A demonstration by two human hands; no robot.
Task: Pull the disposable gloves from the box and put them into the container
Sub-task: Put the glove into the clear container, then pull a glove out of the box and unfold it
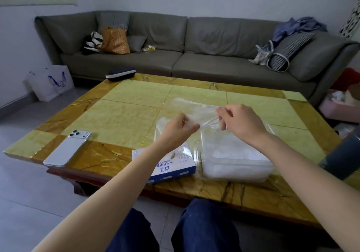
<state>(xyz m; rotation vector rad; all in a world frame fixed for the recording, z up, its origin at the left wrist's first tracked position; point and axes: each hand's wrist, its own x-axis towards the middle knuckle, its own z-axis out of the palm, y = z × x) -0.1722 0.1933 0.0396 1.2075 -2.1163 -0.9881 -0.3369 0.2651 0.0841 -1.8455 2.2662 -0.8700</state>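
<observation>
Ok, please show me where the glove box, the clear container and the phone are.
glove box (169, 166): head view, its printed top.
clear container (237, 169): head view, near wall.
phone (67, 149): head view, middle of its back.

Most of what shows of the person is bare arm: the left forearm (120, 177) and the right forearm (303, 166) are uncovered from the wrist back as far as they can be seen, and the left hand (178, 129) and right hand (241, 123) are bare too. Lower down, both legs are in dark navy trousers (204, 226), a heavy, matte cloth much like denim, with soft creases near the knees.
</observation>
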